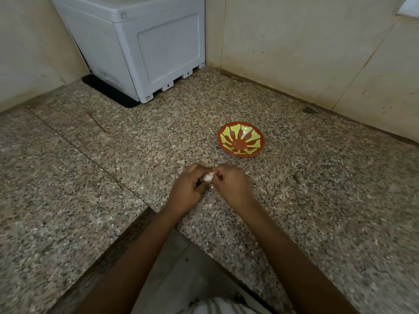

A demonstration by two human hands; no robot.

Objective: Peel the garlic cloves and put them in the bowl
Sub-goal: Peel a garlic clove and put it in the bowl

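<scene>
Holding garlic (208, 177) in curled left hand (189, 190) | right hand (232, 183) seemingly pinches its tip | bowl (240, 139) beyond

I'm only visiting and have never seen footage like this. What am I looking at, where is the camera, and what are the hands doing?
There is no machine here, only a person working with bare hands. The single picture comes from a camera worn on the person's head, looking forward and down along both arms. The left hand and the right hand meet in the middle, and both grip a small white garlic, with their fingers curled round it as if peeling it. Beyond the hands, slightly to the right, a red bowl with a yellow pattern stands on the speckled stone surface. Nothing shows in the bowl yet. A grey box sits in the far corner against the walls.
</scene>
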